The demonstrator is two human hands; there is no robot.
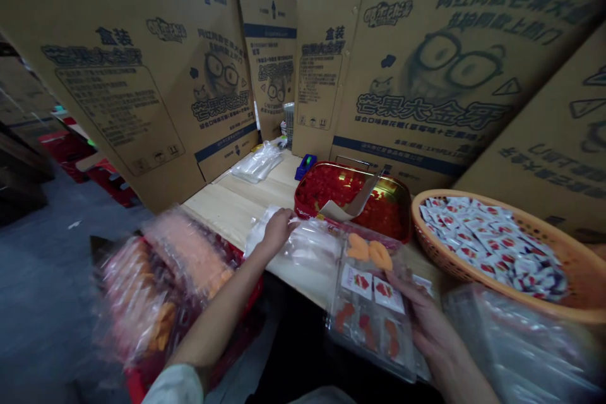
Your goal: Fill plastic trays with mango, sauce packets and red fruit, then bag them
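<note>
My right hand (426,312) grips the right edge of a transparent plastic blister tray (372,356), tilted toward me. In its compartments lie orange molded candies (369,251) at the far end, two white sachets (372,287) with a red print in the middle, and reddish-orange curved pieces (367,331) at the near end. My left hand (279,230) is closed, its fingers pinching a thin transparent plastic bag (312,241) that lies flat on the table. The bag's right end meets the tray's left side; whether the tray is inside it I cannot tell.
Behind the tray stands a red metal tin (326,183) of red pieces with a scoop (353,205). An orange basket (584,278) of sachets is at right, with stacked plastic trays (516,341) before it. Packed trays (137,303) fill a red crate at left. Cardboard boxes (416,76) wall the table.
</note>
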